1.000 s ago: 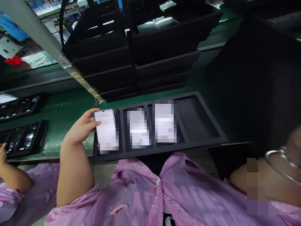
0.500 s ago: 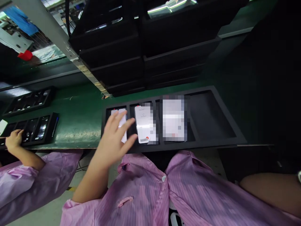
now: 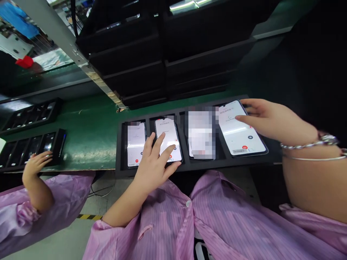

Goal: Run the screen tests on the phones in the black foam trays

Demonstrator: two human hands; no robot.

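Note:
A black tray (image 3: 184, 168) lies along the bench edge with lit phones in its compartments. My left hand (image 3: 155, 159), fingers spread and holding nothing, is over the lower part of the second phone (image 3: 166, 128). To its left lies the first phone (image 3: 135, 148), while the third phone (image 3: 200, 133) is partly pixelated. At the rightmost compartment my right hand (image 3: 260, 117) grips the fourth phone (image 3: 238, 133) by its upper right side, thumb over the screen edge. That phone is slightly tilted; whether it touches the tray floor I cannot tell.
Stacked black trays (image 3: 130, 68) stand behind on the green bench (image 3: 89, 126). A metal post (image 3: 62, 34) slants down to the bench. At the left, a co-worker's hand (image 3: 35, 164) is beside another tray (image 3: 58, 148) of dark phones.
My right hand has come into view with the fourth phone at the compartment that was bare. My left hand has moved right, from the first phone to the second. The co-worker's hand has shifted right.

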